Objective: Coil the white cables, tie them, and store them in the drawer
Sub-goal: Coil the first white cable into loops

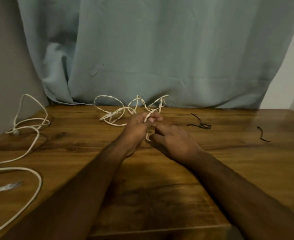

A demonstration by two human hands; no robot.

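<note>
A thin white cable (118,108) lies in loose loops at the back middle of the wooden table (229,161). My left hand (136,129) grips a strand of it, fingers curled round it near the loops. My right hand (174,141) is just to the right and pinches the cable's lower end between thumb and fingers. A second, thicker white cable (33,129) sprawls over the left side of the table, with a plug end (7,187) near the left edge. No drawer is in view.
Two short dark ties lie on the right half of the table, one knotted (201,125) and one farther right (262,135). A pale blue curtain (160,58) hangs behind the table. The table's front edge runs close below my forearms.
</note>
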